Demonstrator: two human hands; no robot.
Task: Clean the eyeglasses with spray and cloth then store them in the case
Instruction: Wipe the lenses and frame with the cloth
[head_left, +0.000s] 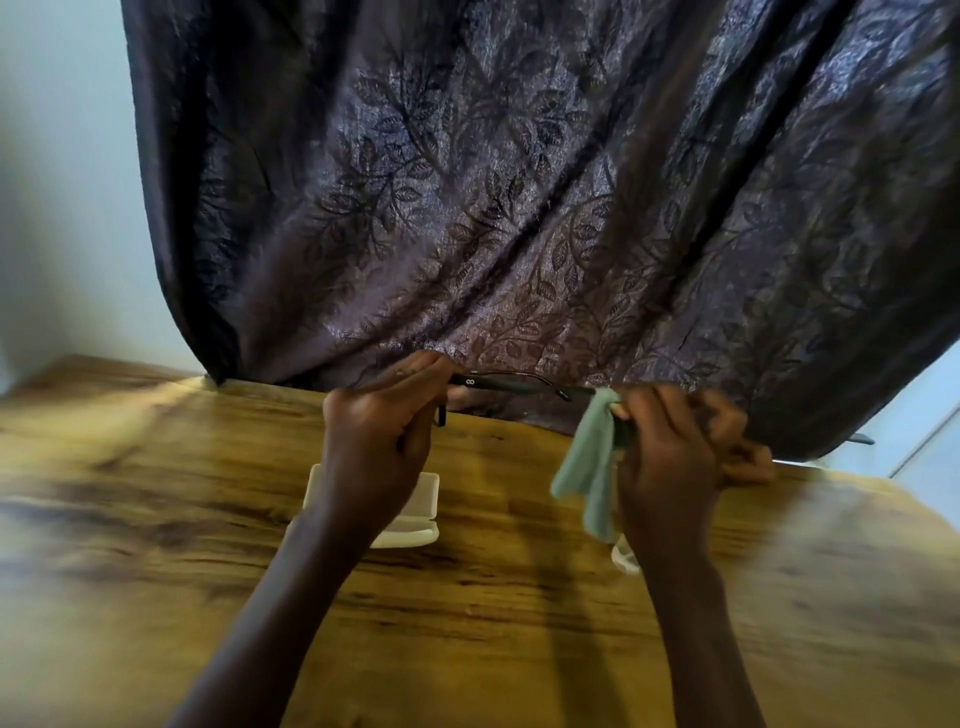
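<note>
Just above the far edge of the table (467, 623), the glasses (498, 383) are held in the air between the two hands, lying roughly level in front of the curtain (519, 208). The left hand (379, 431) grips their left end with its fingers curled round the frame. A dark bar with a small pale mark runs rightward from those fingers, and a short dark piece pokes down below them. The right hand (670, 457) pinches the green cloth (587, 467) against the right part of the frame, with thumb and fingers closed on the fabric. The rest of the cloth hangs loose below the grip, clear of the table. The lenses are hard to make out: the frame is seen nearly edge-on and merges with the dark curtain, and its right end is wrapped in cloth and covered by fingers. A thin dark tip (862, 440) shows past the right hand against the curtain hem; whether it belongs to the glasses cannot be told. On the table under the left wrist lies the white case (423, 499), open, with much of it hidden by the forearm. Near the right wrist a small white thing (625, 558) peeks out, too covered to identify. The table is wood-grained, and its left and right reaches are blurred. The curtain is dark purple with a leaf pattern, and a pale wall (62, 182) shows at the left.
</note>
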